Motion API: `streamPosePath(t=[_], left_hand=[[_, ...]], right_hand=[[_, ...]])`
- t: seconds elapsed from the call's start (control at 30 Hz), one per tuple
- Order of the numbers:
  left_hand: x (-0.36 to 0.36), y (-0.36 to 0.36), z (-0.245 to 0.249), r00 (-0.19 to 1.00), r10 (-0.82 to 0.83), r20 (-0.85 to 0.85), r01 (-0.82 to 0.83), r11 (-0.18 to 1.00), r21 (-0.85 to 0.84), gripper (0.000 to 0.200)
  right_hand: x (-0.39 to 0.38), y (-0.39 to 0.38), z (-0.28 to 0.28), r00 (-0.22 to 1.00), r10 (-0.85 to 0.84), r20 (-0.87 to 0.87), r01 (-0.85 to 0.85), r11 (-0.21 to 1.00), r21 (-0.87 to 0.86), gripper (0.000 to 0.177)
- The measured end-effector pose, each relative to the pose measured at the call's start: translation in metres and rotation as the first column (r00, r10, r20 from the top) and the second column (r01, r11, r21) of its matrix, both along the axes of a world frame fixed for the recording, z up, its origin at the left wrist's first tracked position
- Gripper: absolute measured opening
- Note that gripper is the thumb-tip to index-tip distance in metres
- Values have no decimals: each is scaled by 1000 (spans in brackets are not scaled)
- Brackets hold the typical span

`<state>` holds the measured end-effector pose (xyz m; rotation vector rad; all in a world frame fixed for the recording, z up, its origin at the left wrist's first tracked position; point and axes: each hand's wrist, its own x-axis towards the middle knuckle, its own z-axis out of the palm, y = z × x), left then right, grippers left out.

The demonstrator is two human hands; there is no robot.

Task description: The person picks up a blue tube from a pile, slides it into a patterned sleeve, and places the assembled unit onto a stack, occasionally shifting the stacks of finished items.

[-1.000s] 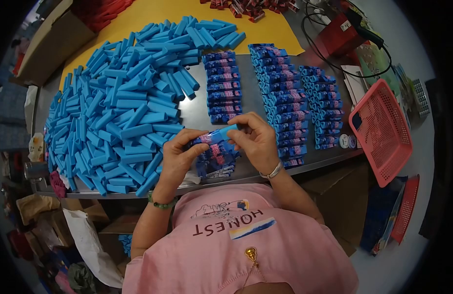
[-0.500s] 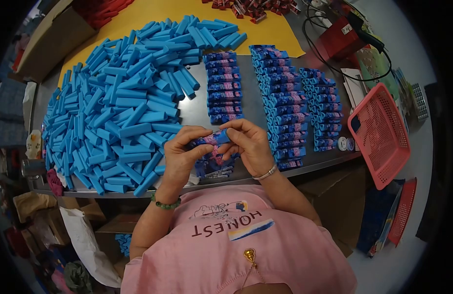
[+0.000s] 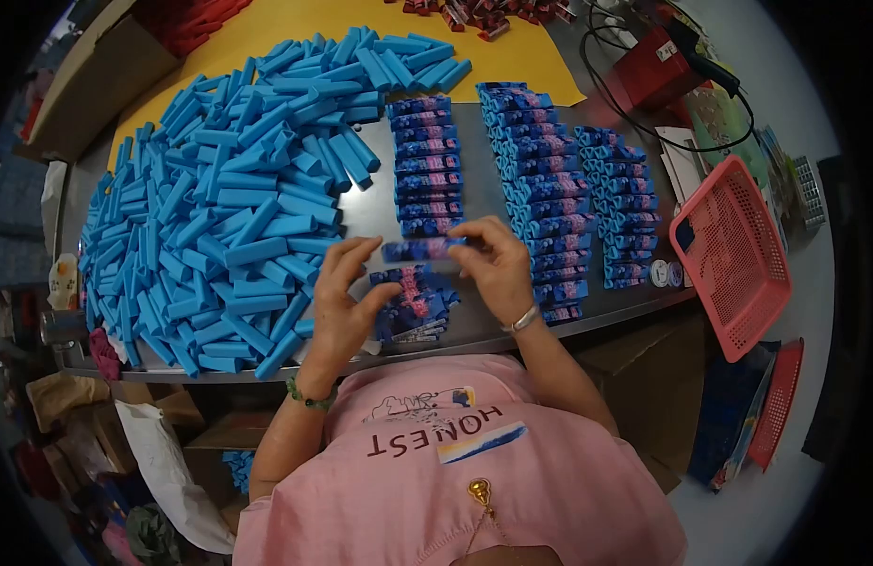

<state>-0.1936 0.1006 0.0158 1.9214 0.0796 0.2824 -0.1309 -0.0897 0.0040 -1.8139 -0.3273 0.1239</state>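
My right hand (image 3: 498, 274) pinches one end of a blue stick in a printed dark blue and pink wrapper (image 3: 419, 249). To its left is my left hand (image 3: 344, 292), thumb and fingers apart, with nothing held between them. Below the held stick, near the table's edge, lies a loose pile of printed wrappers (image 3: 413, 300), partly behind my left fingertips. Just beyond my hands runs a column of wrapped sticks (image 3: 425, 162). Right of it stand a longer stacked row (image 3: 549, 189) and a shorter one (image 3: 625, 203). A big heap of plain blue sticks (image 3: 238, 208) spreads on the left.
The metal table (image 3: 365, 212) carries a yellow sheet (image 3: 531, 66) at the back with red pieces (image 3: 455, 11). A pink basket (image 3: 738, 255) sits at the right edge. A red box (image 3: 655, 66) with a black cable is at back right. A cardboard box (image 3: 101, 80) stands back left.
My left hand has let go of the wrapped stick and opened, moving slightly left. My right hand keeps the stick and has shifted it a little farther from my body.
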Motion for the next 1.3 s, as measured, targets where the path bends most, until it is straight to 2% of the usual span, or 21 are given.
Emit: streamPosePath(t=[0.03, 0.07, 0.1, 0.23, 0.3, 0.33, 0.37, 0.43, 0.6, 0.7, 0.77, 0.8, 0.87, 0.9, 1.0, 1.07, 1.1, 1.17, 1.2, 1.27, 1.3], left_hand=[[-1, 4, -3, 1000, 1, -1, -1, 1000, -1, 40], [-2, 12, -7, 999, -3, 46, -5, 987, 162, 39], [-2, 18, -10, 996, -14, 93, -16, 947, 321, 39], [-3, 35, -8, 983, -116, 144, 36, 885, 464, 34], [0, 54, -2, 969, -26, 247, -138, 770, 624, 32], [1, 65, 1, 972, 22, 232, -184, 687, 703, 33], [2, 75, 3, 973, 27, 230, -187, 679, 710, 33], [4, 92, 5, 975, 108, 195, -223, 476, 851, 34], [13, 109, 3, 980, 82, 183, -199, 287, 937, 19], [15, 115, 3, 983, 98, 153, -172, 231, 958, 14], [16, 118, 2, 994, 71, 88, -99, 178, 979, 14], [14, 118, 4, 994, 68, 89, -99, 180, 979, 14], [11, 114, 10, 984, 60, 170, -181, 311, 933, 14], [10, 112, 10, 985, 51, 167, -175, 314, 933, 14], [6, 109, 8, 986, 63, 152, -164, 292, 942, 13], [6, 117, 4, 991, 82, 105, -119, 195, 974, 13], [5, 119, 4, 991, 83, 106, -121, 194, 974, 13], [5, 120, 4, 987, 89, 134, -157, 353, 922, 15], [5, 118, 6, 987, 82, 137, -157, 353, 922, 15], [2, 112, 10, 985, 152, 81, -169, 772, 612, 18], [2, 106, 10, 985, 152, 77, -167, 775, 609, 18]], right_hand=[[13, -3, -7, 993, -115, -7, 115, 993, 4, 15], [25, -4, -14, 973, -230, -12, 230, 973, 8, 15], [35, -4, -20, 973, -231, -11, 231, 973, 10, 15], [58, 5, -42, 955, -267, 129, 281, 954, -108, 17], [57, 11, -40, 927, -275, 256, 323, 930, -172, 19], [56, 12, -42, 930, -269, 251, 315, 935, -163, 19], [55, 12, -44, 916, -287, 279, 341, 925, -169, 20], [54, 10, -46, 882, -297, 365, 387, 899, -204, 23], [31, 7, -18, 884, -275, 379, 356, 920, -165, 16], [14, 7, -9, 921, -221, 320, 279, 949, -146, 11], [6, 7, -4, 971, -154, 182, 174, 980, -99, 7], [1, 9, 1, 970, -157, 183, 177, 979, -100, 7], [-7, 17, 10, 996, -89, -3, 89, 994, 61, 4], [-8, 21, 9, 995, -99, -6, 99, 993, 59, 4], [-7, 29, 6, 998, -6, 61, 1, 997, 83, 3], [-7, 31, 8, 998, 23, 59, -28, 996, 87, 3], [-8, 30, 9, 998, 24, 60, -29, 996, 87, 3], [-9, 27, 11, 999, 29, 21, -31, 995, 91, 4], [-9, 26, 13, 999, 22, 23, -24, 996, 92, 4], [-13, 25, 17, 997, 47, -69, -33, 982, 184, 4], [-15, 26, 17, 996, 46, -73, -32, 983, 180, 4]])
